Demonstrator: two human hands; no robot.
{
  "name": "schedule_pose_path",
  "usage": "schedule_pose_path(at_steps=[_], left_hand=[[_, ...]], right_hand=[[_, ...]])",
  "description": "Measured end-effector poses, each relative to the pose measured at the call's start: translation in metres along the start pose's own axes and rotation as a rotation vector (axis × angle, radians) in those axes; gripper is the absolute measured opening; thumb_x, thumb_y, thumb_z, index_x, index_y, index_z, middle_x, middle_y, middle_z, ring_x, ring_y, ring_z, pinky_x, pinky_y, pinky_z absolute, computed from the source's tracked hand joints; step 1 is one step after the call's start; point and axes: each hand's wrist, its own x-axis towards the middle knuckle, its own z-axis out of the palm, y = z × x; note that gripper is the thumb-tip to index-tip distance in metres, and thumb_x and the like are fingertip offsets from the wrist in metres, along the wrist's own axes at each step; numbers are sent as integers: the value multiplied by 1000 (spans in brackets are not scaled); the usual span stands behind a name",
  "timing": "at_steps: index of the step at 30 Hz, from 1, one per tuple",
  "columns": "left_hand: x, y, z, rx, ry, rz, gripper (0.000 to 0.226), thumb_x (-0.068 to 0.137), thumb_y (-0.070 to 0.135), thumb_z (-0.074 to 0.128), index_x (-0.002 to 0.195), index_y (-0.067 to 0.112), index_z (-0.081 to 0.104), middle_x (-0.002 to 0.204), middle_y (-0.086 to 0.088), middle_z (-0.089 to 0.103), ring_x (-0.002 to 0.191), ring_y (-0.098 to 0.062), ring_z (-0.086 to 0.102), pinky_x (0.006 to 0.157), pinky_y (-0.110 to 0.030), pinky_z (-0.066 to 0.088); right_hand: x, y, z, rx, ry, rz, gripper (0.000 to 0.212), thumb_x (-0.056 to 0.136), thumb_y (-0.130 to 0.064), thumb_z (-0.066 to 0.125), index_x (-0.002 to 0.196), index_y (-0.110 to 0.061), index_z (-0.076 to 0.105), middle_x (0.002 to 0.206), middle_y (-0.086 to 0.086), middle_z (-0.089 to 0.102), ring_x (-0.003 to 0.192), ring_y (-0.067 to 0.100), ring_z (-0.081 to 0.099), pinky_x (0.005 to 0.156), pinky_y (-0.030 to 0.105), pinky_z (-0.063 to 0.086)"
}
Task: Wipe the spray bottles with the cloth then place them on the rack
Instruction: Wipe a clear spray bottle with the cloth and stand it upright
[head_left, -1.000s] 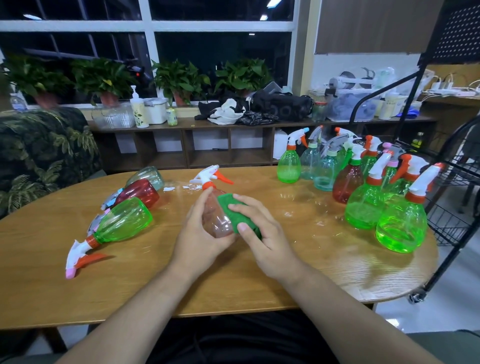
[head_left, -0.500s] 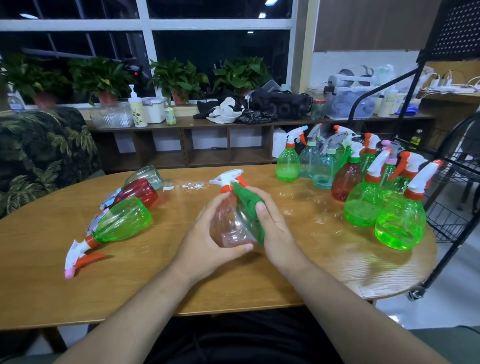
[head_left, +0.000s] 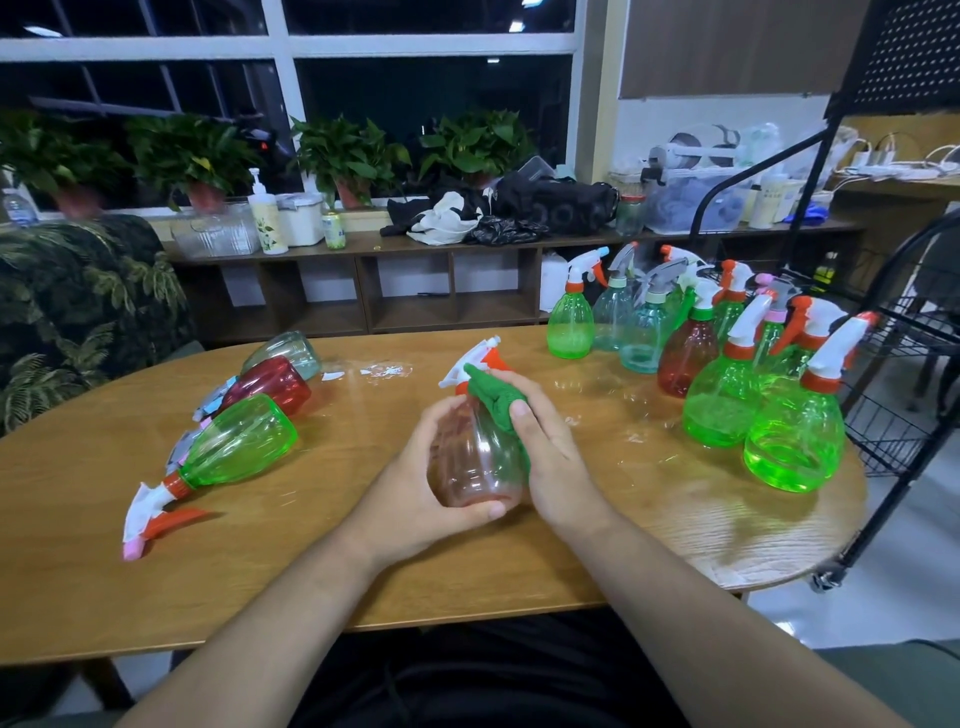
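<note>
Bare table (head_left: 332, 566) runs along the near edge, in a wide stretch between the left hand (head_left: 415, 499) and three lying bottles (head_left: 236, 441), and in a narrower strip between the right hand (head_left: 558, 462) and the standing bottles (head_left: 722, 410). That tight cluster blocks the straight way from the table's middle to the rack (head_left: 904, 415), whose black frame rises just beyond the right rim.

The left hand (head_left: 410, 499) curls round a clear pinkish bottle (head_left: 470, 462), thumb across its base. The right hand (head_left: 558, 460) holds a green cloth (head_left: 493, 397) against the bottle's side, thumb on top (the white and orange trigger pokes out just past the fingertips). Left of the left fingers, three more bottles (head_left: 236, 441) lie on the table (head_left: 363, 587). Right of the right fingers, a cluster of bottles (head_left: 727, 395) stands beside a black rack (head_left: 893, 415).
</note>
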Motion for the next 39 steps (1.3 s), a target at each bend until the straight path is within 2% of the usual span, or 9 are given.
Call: schedule_pose_path(at_steps=[5, 10, 15, 18, 24, 28, 33, 36, 39], left_hand=[[1, 1, 2, 64, 74, 28, 113, 70, 33, 102, 162, 34, 35, 154, 15, 54, 142, -10, 53, 120, -40, 45], [5, -7, 3, 60, 254, -15, 113, 65, 41, 101, 159, 40, 39, 149, 11, 54, 135, -11, 59, 112, -39, 52], [9, -15, -3, 29, 396, -76, 109, 61, 52, 93, 157, 39, 41, 148, 9, 57, 135, -11, 59, 112, -45, 52], [10, -14, -3, 55, 415, -77, 108, 60, 54, 92, 155, 39, 42, 147, 11, 56, 133, -7, 59, 112, -42, 51], [3, -6, -1, 101, 260, -13, 110, 64, 46, 101, 157, 43, 41, 147, 16, 53, 135, -12, 57, 112, -45, 51], [1, 8, 3, 80, 181, 46, 109, 68, 34, 103, 158, 38, 42, 151, 16, 56, 139, -14, 57, 115, -47, 49], [-1, 7, 0, -8, 111, 30, 105, 76, 29, 98, 162, 30, 36, 158, 11, 52, 147, -17, 50, 122, -50, 41], [-1, 3, -2, -33, 48, 9, 104, 81, 29, 93, 163, 28, 30, 159, 5, 51, 148, -21, 49, 122, -51, 41], [-2, 1, -2, -49, 15, -12, 105, 79, 21, 95, 161, 27, 30, 153, 5, 54, 143, -23, 53, 120, -48, 44]], right_hand=[[0, 7, 1, -111, 6, -96, 38, 113, -22, 43, 146, -15, 61, 148, 4, 61, 143, 31, 54, 120, 60, 39], [-6, 3, 1, -310, -63, -243, 36, 110, -12, 48, 142, -9, 64, 154, 1, 56, 148, 21, 49, 123, 36, 38], [-9, 5, 8, -399, -142, -330, 38, 107, -13, 58, 146, -11, 62, 159, 0, 51, 150, 24, 47, 122, 51, 39], [-9, 6, 7, -322, -123, -261, 39, 107, -13, 58, 146, -13, 56, 160, -5, 53, 150, 19, 48, 123, 49, 40], [0, 2, 4, 38, -8, 5, 32, 113, -15, 48, 142, -8, 59, 147, -2, 65, 138, 17, 60, 113, 37, 50], [5, 1, 2, 217, 45, 114, 31, 114, -26, 47, 137, -16, 66, 142, 8, 68, 136, 28, 61, 121, 54, 43], [4, 0, 3, 375, 26, 232, 41, 116, -28, 37, 149, -13, 57, 144, 14, 66, 138, 34, 60, 117, 54, 48], [6, 1, 0, 429, 34, 265, 41, 116, -25, 37, 149, -10, 56, 146, 20, 63, 141, 43, 55, 120, 64, 40], [6, 4, -2, 410, 58, 237, 38, 114, -21, 41, 145, -8, 60, 144, 21, 65, 140, 43, 55, 121, 64, 38]])
